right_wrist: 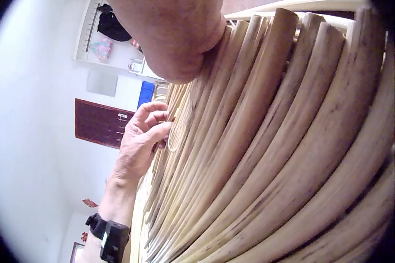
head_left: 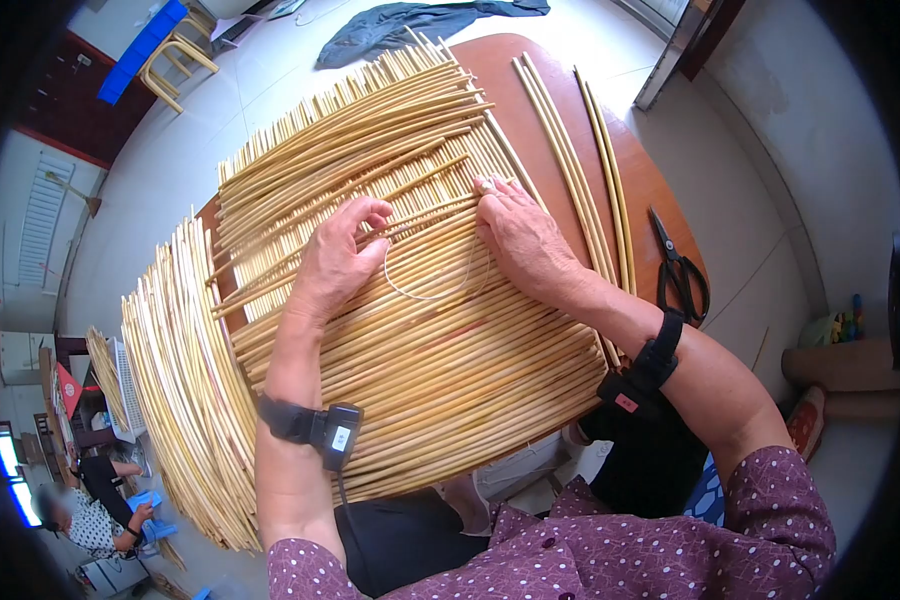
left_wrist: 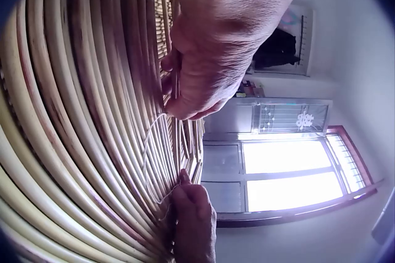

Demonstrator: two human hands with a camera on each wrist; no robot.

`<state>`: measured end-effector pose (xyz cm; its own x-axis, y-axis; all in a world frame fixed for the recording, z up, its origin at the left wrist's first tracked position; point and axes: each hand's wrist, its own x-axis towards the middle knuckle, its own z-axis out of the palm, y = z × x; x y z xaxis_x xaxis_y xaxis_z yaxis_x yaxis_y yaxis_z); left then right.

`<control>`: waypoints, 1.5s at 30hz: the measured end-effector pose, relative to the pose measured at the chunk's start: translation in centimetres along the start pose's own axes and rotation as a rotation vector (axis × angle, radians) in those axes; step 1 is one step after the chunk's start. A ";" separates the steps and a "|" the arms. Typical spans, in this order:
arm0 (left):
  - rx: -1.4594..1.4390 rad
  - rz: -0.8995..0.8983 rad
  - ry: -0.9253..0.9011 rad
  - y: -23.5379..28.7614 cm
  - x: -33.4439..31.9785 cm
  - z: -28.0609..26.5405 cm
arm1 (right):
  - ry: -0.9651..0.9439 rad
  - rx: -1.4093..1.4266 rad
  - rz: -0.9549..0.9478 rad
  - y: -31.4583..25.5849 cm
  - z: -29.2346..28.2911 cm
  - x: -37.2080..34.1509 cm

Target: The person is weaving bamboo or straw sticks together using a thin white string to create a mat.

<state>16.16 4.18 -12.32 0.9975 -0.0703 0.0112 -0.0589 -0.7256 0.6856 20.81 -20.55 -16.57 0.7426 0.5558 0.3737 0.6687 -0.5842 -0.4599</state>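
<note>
The stalk [head_left: 430, 215] lay lengthwise from the left hand [head_left: 335, 258], whose thumb and fingers curled round it, to the right hand [head_left: 518, 236], nearer its end and seemingly pinching the cord [head_left: 432, 298]. Between both, the cord looped toward the person, crossing the stalks' long axis; exact fingertip contact I couldn't tell.

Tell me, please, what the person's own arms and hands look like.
The purple sleeves, patterned with white specks, leave both forearms bare. Black straps circle both: the left black box has a white label and dark cable, the right box a reddish label. The left hand and right hand are gloveless.
</note>
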 end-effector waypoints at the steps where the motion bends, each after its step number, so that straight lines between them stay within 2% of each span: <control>1: -0.043 -0.032 0.020 0.2 0.0 0.1 | -0.015 0.004 0.006 -0.1 -0.2 0.1; 5: 0.075 -0.083 0.019 0.9 0.0 0.1 | 0.015 -0.004 -0.011 -0.2 -0.1 0.0; 6: 0.089 -0.071 0.031 0.9 0.0 0.2 | 0.015 -0.004 -0.010 -0.3 -0.3 0.0; 8: 0.102 -0.058 0.043 1.0 0.0 0.3 | -0.119 0.013 0.023 -0.4 -0.7 0.1; 13: 0.253 0.055 0.076 1.1 0.0 0.5 | -0.123 -0.001 0.018 -0.4 -0.7 0.1; 17: 0.252 0.054 0.073 1.1 0.1 0.8 | -0.140 0.010 0.038 -0.5 -1.0 0.2; 18: 0.210 0.064 0.092 0.8 0.1 1.0 | -0.139 0.010 0.038 -0.3 -0.6 0.1; 20: 0.168 0.075 0.109 0.4 0.2 1.1 | -0.015 -0.009 0.013 0.1 0.2 0.0; 23: 0.138 0.107 0.117 0.2 0.3 1.2 | -0.012 -0.004 0.016 0.1 0.3 -0.2; 30: 0.203 0.013 0.063 1.5 0.1 0.8 | -0.010 -0.023 0.022 -0.2 -0.1 0.1; 32: 0.187 -0.014 0.057 1.2 0.0 0.8 | -0.167 -0.008 0.054 -0.5 -0.9 0.3; 34: 0.392 0.248 0.277 -0.5 0.0 0.9 | -0.142 -0.003 0.060 -0.2 -0.2 0.2; 36: 0.461 0.237 0.336 2.4 -1.1 -0.1 | -0.114 0.002 0.064 0.1 0.3 0.1; 38: 0.430 -0.270 0.062 5.1 -2.1 -0.6 | -0.073 -0.018 0.050 -0.1 0.3 0.0; 39: 0.430 -0.221 0.103 4.8 -2.7 -0.1 | -0.072 -0.013 0.051 -0.3 0.1 0.0; 41: 0.407 -0.253 0.100 4.3 -3.0 1.1 | -0.119 -0.026 0.031 -0.6 -0.6 0.0; 44: 0.308 -0.270 0.101 2.7 -2.6 2.0 | -0.084 -0.026 0.034 -0.4 0.0 0.0; 45: 0.135 -0.259 0.094 2.9 -2.6 1.9 | -0.082 -0.027 0.037 -0.3 0.1 -0.1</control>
<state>13.34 0.95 -11.74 0.9789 0.1882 -0.0796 0.1995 -0.7957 0.5718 20.50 -20.38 -16.53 0.7620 0.5795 0.2889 0.6424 -0.6204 -0.4500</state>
